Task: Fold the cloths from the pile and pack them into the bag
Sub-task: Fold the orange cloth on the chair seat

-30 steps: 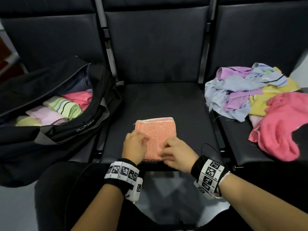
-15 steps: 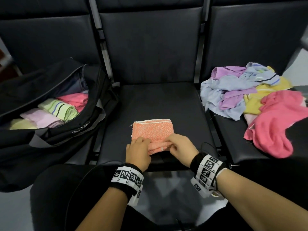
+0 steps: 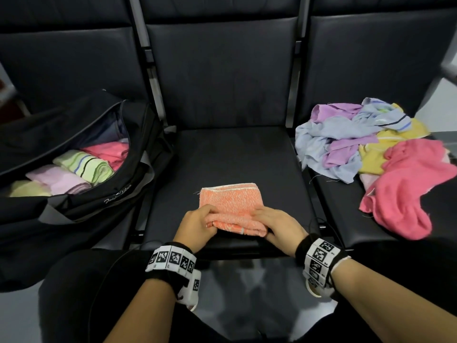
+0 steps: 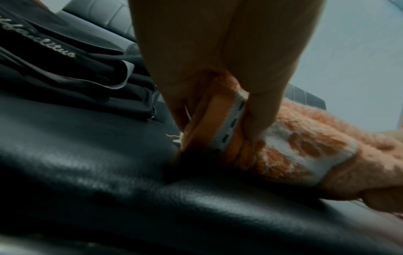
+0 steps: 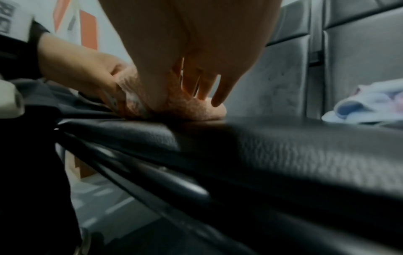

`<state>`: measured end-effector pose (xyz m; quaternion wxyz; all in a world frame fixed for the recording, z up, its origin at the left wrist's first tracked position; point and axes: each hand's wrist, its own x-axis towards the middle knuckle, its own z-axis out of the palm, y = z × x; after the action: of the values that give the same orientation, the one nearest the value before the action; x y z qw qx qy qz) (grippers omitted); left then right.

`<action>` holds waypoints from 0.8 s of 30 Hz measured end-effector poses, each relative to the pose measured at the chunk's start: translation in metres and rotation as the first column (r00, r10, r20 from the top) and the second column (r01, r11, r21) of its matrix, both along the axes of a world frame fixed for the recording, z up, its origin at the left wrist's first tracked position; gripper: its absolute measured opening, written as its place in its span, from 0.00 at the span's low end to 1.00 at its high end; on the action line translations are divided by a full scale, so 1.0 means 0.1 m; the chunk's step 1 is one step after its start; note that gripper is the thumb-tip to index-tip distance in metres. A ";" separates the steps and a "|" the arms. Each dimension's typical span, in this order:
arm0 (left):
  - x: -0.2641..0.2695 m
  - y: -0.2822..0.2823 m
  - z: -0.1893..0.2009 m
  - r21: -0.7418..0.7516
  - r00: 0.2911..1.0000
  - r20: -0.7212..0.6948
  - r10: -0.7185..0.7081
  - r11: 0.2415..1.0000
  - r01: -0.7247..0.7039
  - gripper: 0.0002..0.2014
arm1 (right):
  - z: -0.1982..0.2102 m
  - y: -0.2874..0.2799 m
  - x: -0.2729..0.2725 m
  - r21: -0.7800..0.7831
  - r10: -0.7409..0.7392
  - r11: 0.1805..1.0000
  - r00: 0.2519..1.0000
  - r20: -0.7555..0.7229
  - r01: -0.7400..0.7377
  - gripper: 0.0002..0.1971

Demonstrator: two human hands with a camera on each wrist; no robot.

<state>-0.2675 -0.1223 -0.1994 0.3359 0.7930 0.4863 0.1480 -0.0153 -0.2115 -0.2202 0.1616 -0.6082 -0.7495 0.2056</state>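
Orange cloth (image 3: 228, 203): lies on the middle seat (image 3: 237, 154) at 6 o'clock, near edge rolled up
Your left hand (image 3: 197, 225): pinches the roll's left end, thumb and fingers curled on it
Your right hand (image 3: 279, 227): grips the roll's right end
Bag (image 3: 81, 201): open at 9 o'clock, folded cloths inside
Pile (image 3: 371, 149): loose cloths at 3 o'clock

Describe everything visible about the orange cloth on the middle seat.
The orange cloth is a fluffy, terry-looking towel, orange flecked with white, with a white band along its edge. It lies folded into a small rectangle near the front of the black middle seat. Its near edge is lifted and rolled over. The left hand pinches that edge's left end, and the right hand grips its right end.
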 end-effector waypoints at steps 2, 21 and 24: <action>-0.03 0.03 -0.02 -0.015 1.000 0.005 0.001 1.000 -0.001 0.17 | -0.02 0.01 0.01 -0.038 -0.100 0.995 0.982 -0.161 0.095 0.18; 0.16 0.02 -0.15 -0.296 0.907 0.275 0.320 0.925 -0.237 0.07 | -0.05 0.20 -0.02 -0.205 -0.620 0.782 0.698 -0.357 0.589 0.18; 0.21 0.04 -0.23 -0.277 0.894 0.187 0.408 0.895 -0.351 0.09 | -0.06 0.26 -0.06 -0.206 -0.631 0.776 0.728 -0.268 0.596 0.13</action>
<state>-0.2465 -0.1185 -0.2221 0.4482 0.6125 0.6024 0.2470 -0.0214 -0.1853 -0.2258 0.3081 -0.7871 -0.4572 0.2765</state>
